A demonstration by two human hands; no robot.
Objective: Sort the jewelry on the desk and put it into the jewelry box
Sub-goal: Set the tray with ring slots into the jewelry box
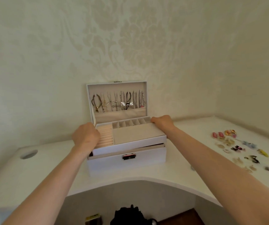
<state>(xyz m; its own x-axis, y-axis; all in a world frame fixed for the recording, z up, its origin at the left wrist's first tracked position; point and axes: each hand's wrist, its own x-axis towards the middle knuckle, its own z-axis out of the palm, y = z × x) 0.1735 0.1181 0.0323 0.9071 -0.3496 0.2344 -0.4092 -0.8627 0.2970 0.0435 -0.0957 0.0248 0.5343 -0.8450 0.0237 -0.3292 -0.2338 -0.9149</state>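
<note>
Your left hand curls over the left end of the upper tray, fingers bent down onto the ring-roll section at centre frame, gripping the tray's edge. Your right hand clasps the tray's far right corner, fingers folded over its rim. Between your hands the tray sits slightly askew atop the white jewelry box, which stands at centre frame on the white desk, its dark front clasp facing you. The tray shows cream ring rolls at left, a row of small compartments along the back and one bare wide compartment in front. The lid stands upright behind it against the patterned wall, with necklaces hanging in a row inside it. Well apart, at the right edge of the frame, loose jewelry lies scattered on the desk: pink, gold, blue, yellow and dark pieces. A round hole marks the desk at left.
</note>
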